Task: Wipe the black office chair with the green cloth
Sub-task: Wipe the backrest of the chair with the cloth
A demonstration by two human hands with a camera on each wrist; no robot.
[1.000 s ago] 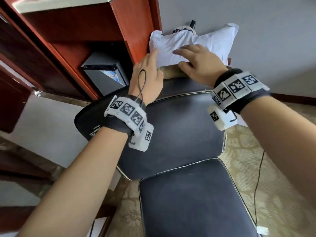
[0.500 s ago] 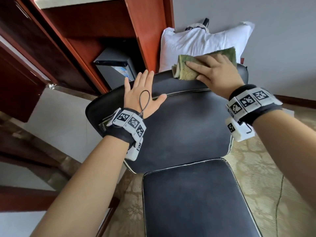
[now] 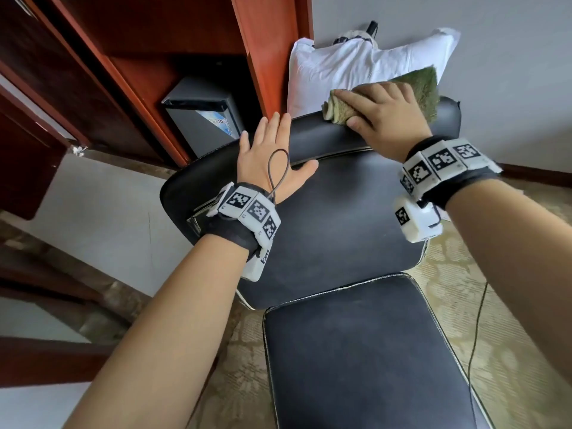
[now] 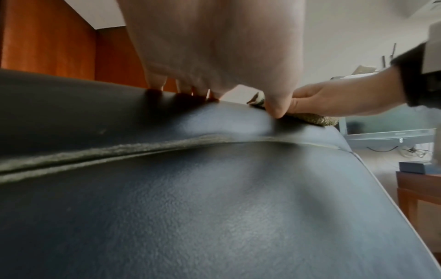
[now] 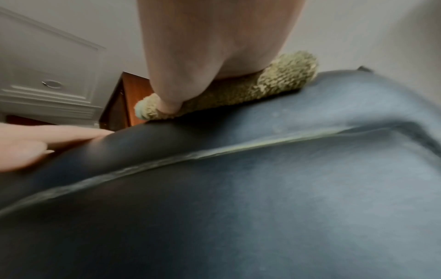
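Pressing down on the green cloth (image 3: 428, 88), the right hand (image 3: 387, 119) lies palm-down w/ fingers straight and spread across the folded cloth, thumb tip at the cloth's near edge. Cloth sits on the top edge of the black office chair (image 3: 334, 218) backrest, toward its right end; one corner sticks out past the fingers on the far side. R wrist view: thumb (image 5: 167, 94) pushes into the cloth's rolled edge, cloth (image 5: 274, 85) squashed flat between palm and chair top (image 5: 238, 188).

Left hand (image 3: 272, 159) holds nothing: flat, fingers straight and close together, thumb splayed out to the right. Palm rests on the upper backrest just left of the cloth hand, fingertips reaching the top edge. L wrist view confirms fingertips (image 4: 155, 83) touching the chair's top roll (image 4: 214, 198), w/ right hand (image 4: 334, 102) and cloth (image 4: 317, 119) just beyond the thumb. Hands near each other, not touching.

Both forearms extended fwd, bare, tracker bands at wrists.

Behind backrest: white pillow (image 3: 356, 66) against grey wall. Left of chair: red-brown wooden cabinet (image 3: 173, 51) w/ small dark fridge-like box (image 3: 198, 119) in its recess. Seat cushion (image 3: 365, 351) in foreground, patterned carpet (image 3: 458, 289) to the right.
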